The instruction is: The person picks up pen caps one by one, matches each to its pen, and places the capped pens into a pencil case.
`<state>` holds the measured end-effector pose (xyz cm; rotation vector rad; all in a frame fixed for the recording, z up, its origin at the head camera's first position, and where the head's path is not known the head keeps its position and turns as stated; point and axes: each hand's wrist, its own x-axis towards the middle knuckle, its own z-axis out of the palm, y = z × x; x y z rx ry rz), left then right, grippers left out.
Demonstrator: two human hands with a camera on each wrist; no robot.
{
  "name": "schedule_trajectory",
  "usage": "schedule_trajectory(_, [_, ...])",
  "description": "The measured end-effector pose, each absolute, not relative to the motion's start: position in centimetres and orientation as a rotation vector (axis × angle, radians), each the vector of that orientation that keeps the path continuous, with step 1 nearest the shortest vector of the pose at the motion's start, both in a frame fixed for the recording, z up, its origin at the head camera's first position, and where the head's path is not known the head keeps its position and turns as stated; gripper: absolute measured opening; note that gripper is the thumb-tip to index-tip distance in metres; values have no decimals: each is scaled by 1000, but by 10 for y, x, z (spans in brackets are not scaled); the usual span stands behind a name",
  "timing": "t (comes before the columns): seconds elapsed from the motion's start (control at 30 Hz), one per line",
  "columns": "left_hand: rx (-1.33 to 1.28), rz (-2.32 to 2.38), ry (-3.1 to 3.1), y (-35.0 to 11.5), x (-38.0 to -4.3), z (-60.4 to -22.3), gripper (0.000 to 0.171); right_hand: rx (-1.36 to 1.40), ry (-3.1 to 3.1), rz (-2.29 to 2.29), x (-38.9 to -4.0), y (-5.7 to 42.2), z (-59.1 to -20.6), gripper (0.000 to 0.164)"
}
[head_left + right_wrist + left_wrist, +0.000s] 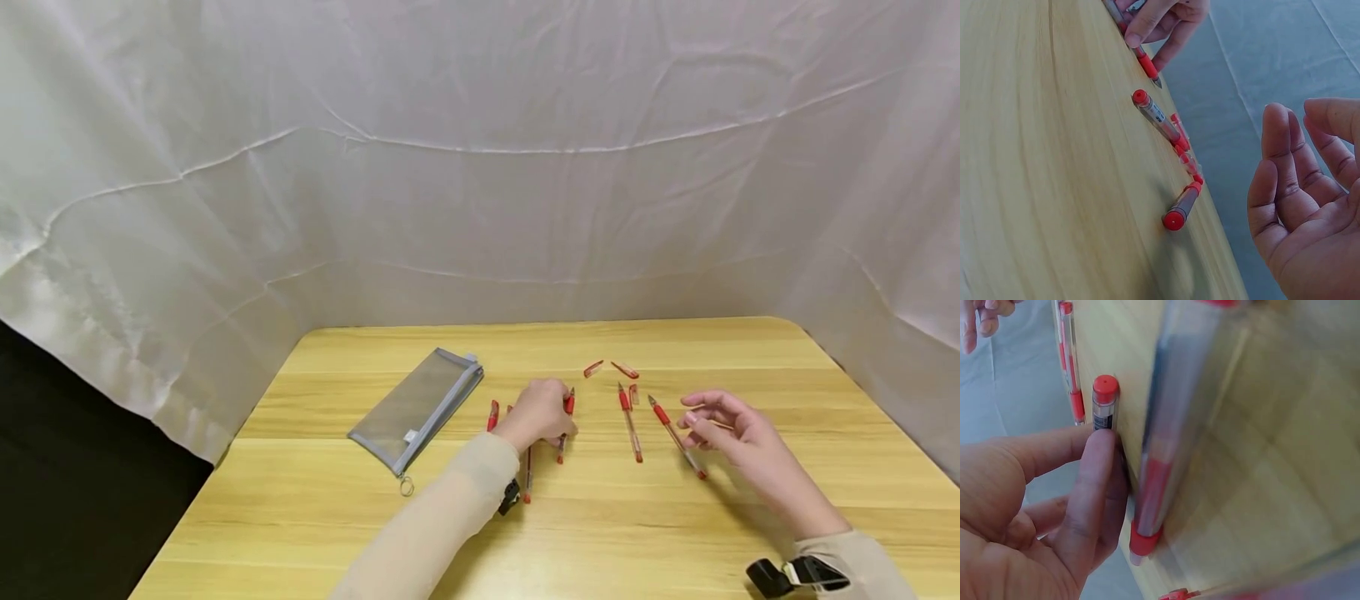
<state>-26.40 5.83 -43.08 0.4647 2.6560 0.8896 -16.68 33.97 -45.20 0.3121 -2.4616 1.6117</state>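
My left hand [538, 412] pinches a red gel pen [570, 403] lying on the table, fingers and thumb on its barrel. Its red end plug [1105, 389] sticks out past the fingertips in the left wrist view. Beneath the left wrist lies another red pen [528, 479], partly covered by the hand. My right hand [738, 433] hovers over the table, fingers loosely bent and holding nothing. Just left of it lies an uncapped red pen [678, 437], with a second uncapped pen [630, 427] beyond that.
Three loose red caps lie toward the back: a left cap [592, 368], a right cap [625, 370] and one cap [633, 393] beside a pen. A grey mesh zip pouch [412, 408] lies left. Another red piece [492, 415] shows behind the left wrist. Pale curtains [480, 217] surround the table.
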Motion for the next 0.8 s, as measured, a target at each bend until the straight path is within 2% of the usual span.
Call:
schedule_trajectory(0.1, [441,930,2630,57,-265,-432,17,312,-2465,1599,-166,339,-452,23])
schedule_trajectory(0.27, [428,978,2605,57,-269,-436,50,321,-2461,1601,-167,341,-453,24])
schedule_trajectory(0.33, [427,989,2594,56,-270,-438,53,323,-2460,1604,-167,342,-453,24])
schedule_trajectory(0.6, [452,1075,2508,47,-271,-437,50,316,-2478,1575,-169,339,-457,21])
schedule_trajectory(0.8, [486,1207,2394,36,-267,-428,47,272,-2560,1535,-170,335,-454,33])
